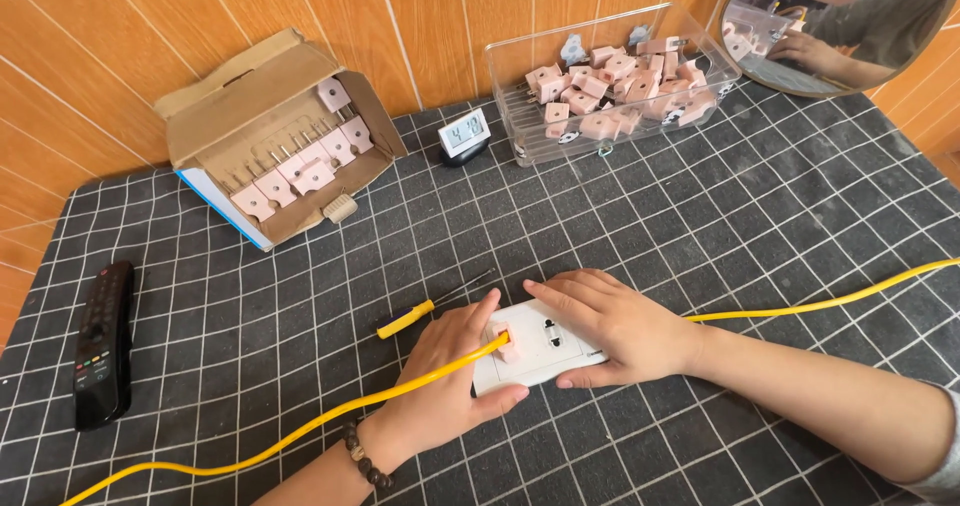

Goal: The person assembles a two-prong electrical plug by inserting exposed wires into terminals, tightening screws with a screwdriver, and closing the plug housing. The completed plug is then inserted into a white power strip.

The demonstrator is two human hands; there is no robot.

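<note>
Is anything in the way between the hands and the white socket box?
No. The left hand is already on the pink plug pushed into the white socket box, and the right hand rests right on the box.

Open mat (700, 236) centre, yellow cable (820, 304) crossing, boxes likely blocking rear.

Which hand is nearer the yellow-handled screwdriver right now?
Left. The left hand lies just below the screwdriver, fingers on the pink plug. The right hand rests on the white socket block, farther right.
</note>
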